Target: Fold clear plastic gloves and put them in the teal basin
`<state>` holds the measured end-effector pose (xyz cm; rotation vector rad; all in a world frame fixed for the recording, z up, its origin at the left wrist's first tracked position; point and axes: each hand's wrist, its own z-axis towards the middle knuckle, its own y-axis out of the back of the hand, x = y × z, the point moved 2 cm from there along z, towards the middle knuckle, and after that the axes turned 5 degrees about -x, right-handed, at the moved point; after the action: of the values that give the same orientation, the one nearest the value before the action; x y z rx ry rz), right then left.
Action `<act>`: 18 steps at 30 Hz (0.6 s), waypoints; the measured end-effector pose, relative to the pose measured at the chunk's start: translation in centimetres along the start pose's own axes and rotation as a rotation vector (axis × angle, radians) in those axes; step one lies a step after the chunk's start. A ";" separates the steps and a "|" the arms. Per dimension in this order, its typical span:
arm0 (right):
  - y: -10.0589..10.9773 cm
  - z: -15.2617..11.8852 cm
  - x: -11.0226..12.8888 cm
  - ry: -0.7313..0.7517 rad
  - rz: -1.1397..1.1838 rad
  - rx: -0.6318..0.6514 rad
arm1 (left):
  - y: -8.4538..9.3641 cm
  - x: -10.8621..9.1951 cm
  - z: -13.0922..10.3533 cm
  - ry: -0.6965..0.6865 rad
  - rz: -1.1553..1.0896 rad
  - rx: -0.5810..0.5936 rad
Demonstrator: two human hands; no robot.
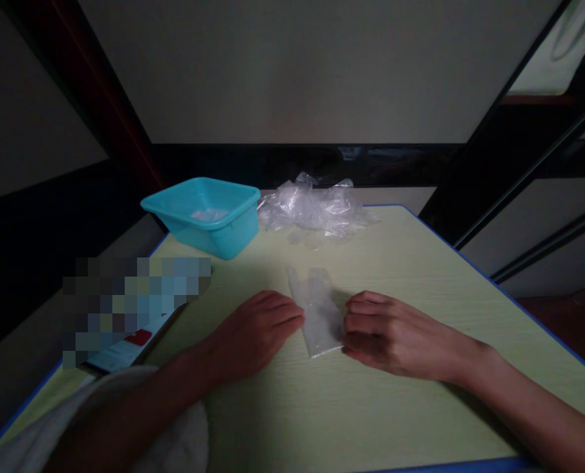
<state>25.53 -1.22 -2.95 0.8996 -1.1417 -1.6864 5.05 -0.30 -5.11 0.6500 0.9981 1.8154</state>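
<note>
Keeping a clear plastic bag (322, 318) evenly taut

The bag is seen at the centre of the frame, over the pale table (282, 420); whether it is lifted cannot be told. Its right edge appears pinched between the curled fingers and thumb of the right hand (390, 332). Its left edge is met by the fingertips of the left hand (262, 328), but a firm hold there cannot be confirmed, the thumb being hidden. Such thin film is likely to crease or slip, so both edges are best held lightly and drawn apart evenly, well away from the crumpled plastic (316, 207) at upper centre.
</note>
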 end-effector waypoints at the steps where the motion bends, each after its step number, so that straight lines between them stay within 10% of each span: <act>1: -0.1 0.0 0.1 0.001 -0.007 0.001 | -0.1 0.0 0.0 0.006 0.003 0.001; 18: -0.6 0.1 0.4 0.012 -0.095 -0.066 | 0.0 -0.1 0.2 0.062 0.011 0.012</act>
<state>25.16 -1.45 -3.47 0.9343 -1.0439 -1.7824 5.21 -0.28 -5.04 0.6108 1.0486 1.8502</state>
